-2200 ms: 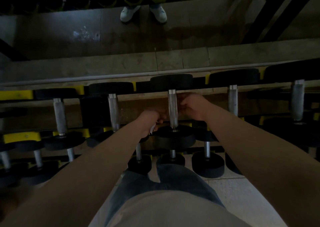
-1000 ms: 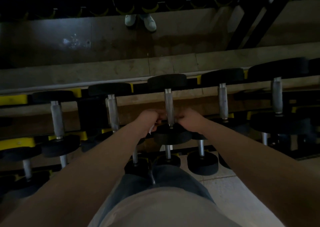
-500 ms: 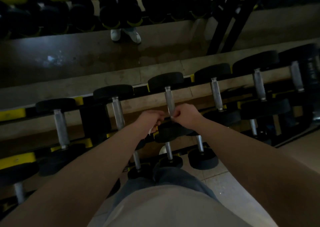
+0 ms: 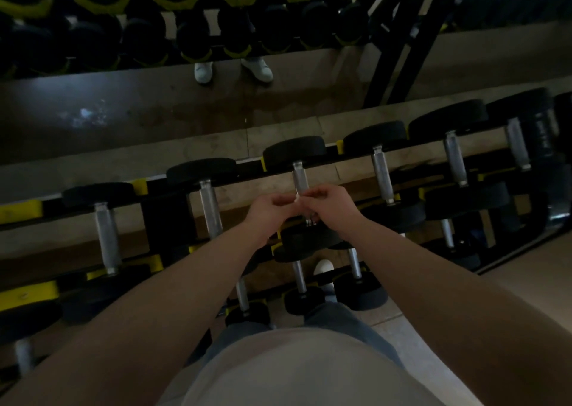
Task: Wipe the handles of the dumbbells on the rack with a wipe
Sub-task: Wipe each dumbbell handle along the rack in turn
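Now that your left hand (image 4: 268, 210) and right hand (image 4: 332, 209) have lifted off the knurled silver handle (image 4: 300, 177), both pinching the small white wipe (image 4: 297, 199) (refolding, perhaps), it seems done.

Forearms reaching forward, left hand (image 4: 268, 210) and right hand (image 4: 333, 209) curled, fingertips meeting

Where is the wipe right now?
Head view, center: the wipe is pinched between the left hand and right hand, at the middle dumbbell's handle.
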